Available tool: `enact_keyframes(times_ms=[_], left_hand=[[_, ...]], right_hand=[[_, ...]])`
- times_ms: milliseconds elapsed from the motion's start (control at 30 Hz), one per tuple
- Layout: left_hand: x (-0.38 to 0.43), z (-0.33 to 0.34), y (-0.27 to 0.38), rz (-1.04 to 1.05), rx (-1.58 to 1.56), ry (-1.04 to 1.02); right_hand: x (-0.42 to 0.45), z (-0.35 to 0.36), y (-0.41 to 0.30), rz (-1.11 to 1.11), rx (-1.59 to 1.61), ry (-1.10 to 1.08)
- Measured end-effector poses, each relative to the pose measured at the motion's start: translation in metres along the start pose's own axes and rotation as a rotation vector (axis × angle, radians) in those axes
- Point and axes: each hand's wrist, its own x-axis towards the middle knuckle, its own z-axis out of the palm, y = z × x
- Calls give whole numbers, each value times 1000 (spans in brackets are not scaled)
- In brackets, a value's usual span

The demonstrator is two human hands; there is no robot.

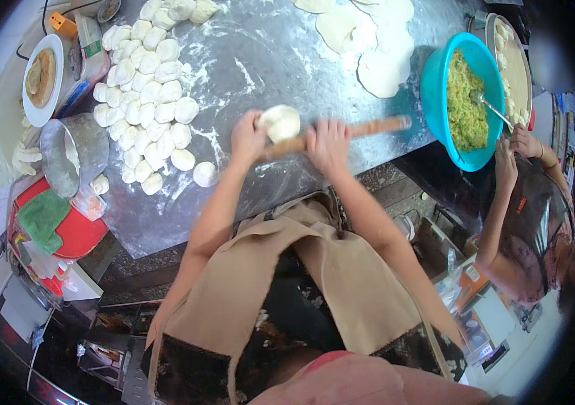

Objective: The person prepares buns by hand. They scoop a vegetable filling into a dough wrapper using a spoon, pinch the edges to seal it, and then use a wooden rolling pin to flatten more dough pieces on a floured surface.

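Note:
My left hand (pixel 248 137) grips the edge of a small round of white dough (pixel 281 123). Under my right hand (pixel 329 144) lies a wooden rolling pin (pixel 379 126), blurred and slanting across the floured metal table (pixel 247 61). The pin's left end touches or passes just below the dough, close to my left fingers. To the left, many floured dough pieces (pixel 146 109) sit in a packed group, with one single piece (pixel 205 174) nearest me. Thin flat dough rounds (pixel 386 61) overlap at the far right of the table.
At right stands a turquoise bowl (pixel 430 96) of greenish filling (pixel 464 106) with a spoon (pixel 492 109); another person's hands (pixel 515 152) are at its rim. Behind it is a round tray (pixel 523 76). A metal pot (pixel 82 147), a plate with flatbread (pixel 39 114) and a green cloth (pixel 44 215) occupy the left.

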Motion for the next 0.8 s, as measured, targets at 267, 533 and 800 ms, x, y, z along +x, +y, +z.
enact_keyframes(times_ms=[267, 533, 800], left_hand=[[32, -19, 14, 185, 212, 45], [33, -27, 22, 165, 412, -75], [-5, -24, -14, 104, 337, -75]], right_hand=[[67, 26, -14, 135, 112, -231], [86, 30, -23, 179, 68, -144], [37, 20, -34, 104, 109, -161]])
